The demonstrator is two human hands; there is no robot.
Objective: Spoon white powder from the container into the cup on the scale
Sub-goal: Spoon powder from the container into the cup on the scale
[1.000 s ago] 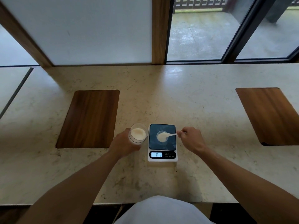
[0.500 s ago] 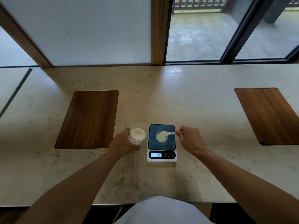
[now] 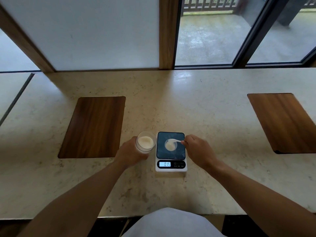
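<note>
A clear container (image 3: 146,141) of white powder stands on the counter just left of the scale, and my left hand (image 3: 130,153) is wrapped around its near side. The white scale (image 3: 171,151) has a dark plate and a lit display reading 015. On the plate sits a small clear cup (image 3: 170,145) holding white powder. My right hand (image 3: 198,151) pinches the handle of a white spoon (image 3: 174,141), whose bowl rests over the cup's far rim.
Two dark wooden boards are set into the marble counter: one (image 3: 94,127) left of the container, one (image 3: 283,123) at the far right. Windows and wooden posts run along the counter's far edge. The near edge lies close to my body.
The spoon's bowl has tipped over the cup and the scale's reading rose from 013 to 015. My left hand and the container have stayed put.
</note>
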